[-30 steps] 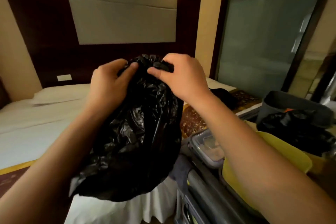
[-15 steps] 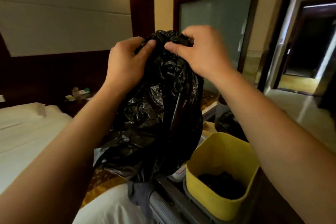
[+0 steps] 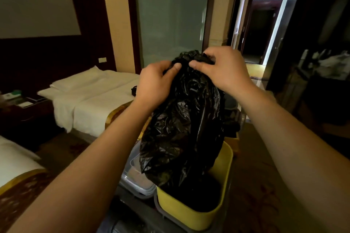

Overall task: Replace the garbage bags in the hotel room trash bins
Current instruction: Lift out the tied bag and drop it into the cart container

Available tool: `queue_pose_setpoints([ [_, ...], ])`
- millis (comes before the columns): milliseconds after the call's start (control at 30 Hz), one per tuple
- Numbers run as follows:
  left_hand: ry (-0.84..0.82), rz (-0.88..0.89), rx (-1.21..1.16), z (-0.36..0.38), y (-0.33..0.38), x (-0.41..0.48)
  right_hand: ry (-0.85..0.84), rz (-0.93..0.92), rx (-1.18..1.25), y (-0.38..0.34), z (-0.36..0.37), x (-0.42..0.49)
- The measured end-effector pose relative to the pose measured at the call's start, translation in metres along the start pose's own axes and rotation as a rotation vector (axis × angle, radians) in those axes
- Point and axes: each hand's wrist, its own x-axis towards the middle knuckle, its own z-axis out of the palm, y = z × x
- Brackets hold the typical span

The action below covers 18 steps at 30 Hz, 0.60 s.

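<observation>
Head view, one moment. The left hand (image 3: pixel 154 83) and the right hand (image 3: pixel 225 70) each pinched the gathered neck of a full black garbage bag (image 3: pixel 181 134), thumbs nearly meeting at the top, fingers closed on the crumpled plastic. The bag hung upright from this two-handed grip, its lower end dipping into the mouth of a yellow bin (image 3: pixel 191 212) on the housekeeping cart (image 3: pixel 132 206).

Compared with the frames of a second and half a second earlier, the grip was unchanged, but the bag had travelled: it had first hung over the edge of a white bed, then above and to the left of the bin, and now stood directly over the bin with its bottom inside the rim. The view had also swung right, bringing the frosted glass panel (image 3: pixel 170 21) and the doorway (image 3: pixel 265 28) toward the centre (the person evidently turned toward the cart).

A clear lidded container (image 3: pixel 132 178) lay just beside the bin on its left; a bed (image 3: pixel 91 96) stood well apart behind.

Judged from this, the used bag was being disposed of into the cart bin; fitting a fresh liner remained to be done. Whether the neck was already knotted could not be told.
</observation>
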Motion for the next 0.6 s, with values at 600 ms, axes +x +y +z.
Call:
queue_pose_setpoints([
  [600, -0.504, -0.48, 0.684, 0.125, -0.072, -0.154, -0.966, -0.463, -0.059, 0.175, 0.154, -0.125],
])
